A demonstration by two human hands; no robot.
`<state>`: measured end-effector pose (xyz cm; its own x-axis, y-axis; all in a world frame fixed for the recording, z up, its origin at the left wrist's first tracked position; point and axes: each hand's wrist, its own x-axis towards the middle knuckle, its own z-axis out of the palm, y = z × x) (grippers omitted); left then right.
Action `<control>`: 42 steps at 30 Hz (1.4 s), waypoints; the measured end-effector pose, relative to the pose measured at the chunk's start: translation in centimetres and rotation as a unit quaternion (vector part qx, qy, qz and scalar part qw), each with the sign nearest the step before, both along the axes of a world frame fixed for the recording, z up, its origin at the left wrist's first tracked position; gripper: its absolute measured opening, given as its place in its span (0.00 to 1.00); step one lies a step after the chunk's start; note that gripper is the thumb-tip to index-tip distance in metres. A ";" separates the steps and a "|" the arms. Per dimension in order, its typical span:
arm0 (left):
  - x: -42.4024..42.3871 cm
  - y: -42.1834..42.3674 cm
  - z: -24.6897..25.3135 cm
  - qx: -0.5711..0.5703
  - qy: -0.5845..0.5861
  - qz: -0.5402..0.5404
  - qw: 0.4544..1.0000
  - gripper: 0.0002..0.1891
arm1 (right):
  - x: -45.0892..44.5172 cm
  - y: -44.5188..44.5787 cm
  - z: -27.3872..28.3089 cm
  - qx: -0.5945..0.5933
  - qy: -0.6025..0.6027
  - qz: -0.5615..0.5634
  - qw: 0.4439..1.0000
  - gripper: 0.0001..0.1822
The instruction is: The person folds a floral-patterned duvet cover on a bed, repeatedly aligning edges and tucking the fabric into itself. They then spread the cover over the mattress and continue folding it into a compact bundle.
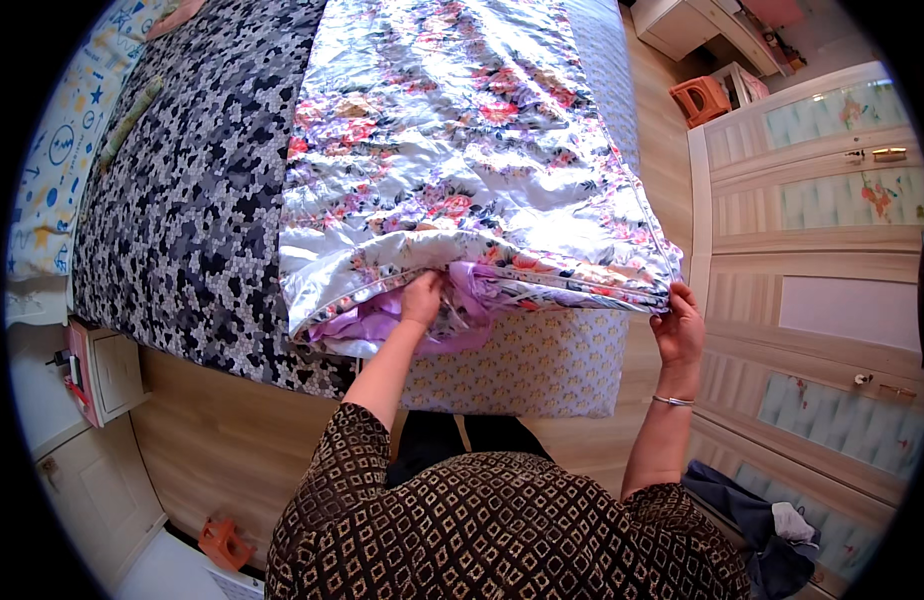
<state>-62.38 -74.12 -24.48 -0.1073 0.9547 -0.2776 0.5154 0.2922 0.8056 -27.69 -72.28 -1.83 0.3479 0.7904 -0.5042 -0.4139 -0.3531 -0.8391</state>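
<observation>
A shiny white quilt cover (pixel 462 165) with red and purple flowers lies spread across the bed. Its near side gapes, and lilac fabric (pixel 364 319) shows inside and spills out at the middle. My left hand (pixel 423 298) grips the upper edge of this opening, its fingertips hidden in the folds. At the right end, my right hand (pixel 679 322) pinches the cover's near right corner between thumb and fingers. The piped near edge runs nearly straight between the two hands. How far the lilac fabric reaches inside is hidden.
Under the cover are a black-and-grey patterned sheet (pixel 184 202) and a pale flowered mattress cover (pixel 537 367). A rolled green item (pixel 131 124) lies at left. Wooden wardrobe doors (pixel 747 277) stand close on the right. A small white cabinet (pixel 116 371) and orange stool (pixel 225 544) are at left.
</observation>
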 end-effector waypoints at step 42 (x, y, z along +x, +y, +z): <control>-0.6 -11.6 3.6 -0.402 -0.353 -0.017 0.845 0.14 | 0.7 3.1 -0.8 0.082 0.092 -0.031 0.992 0.07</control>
<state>-62.94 -85.74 -20.87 0.3794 0.4266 -0.8210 0.0094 0.8855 0.4645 -26.99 -69.23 -2.62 0.3118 0.8468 -0.4309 -0.5824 -0.1880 -0.7908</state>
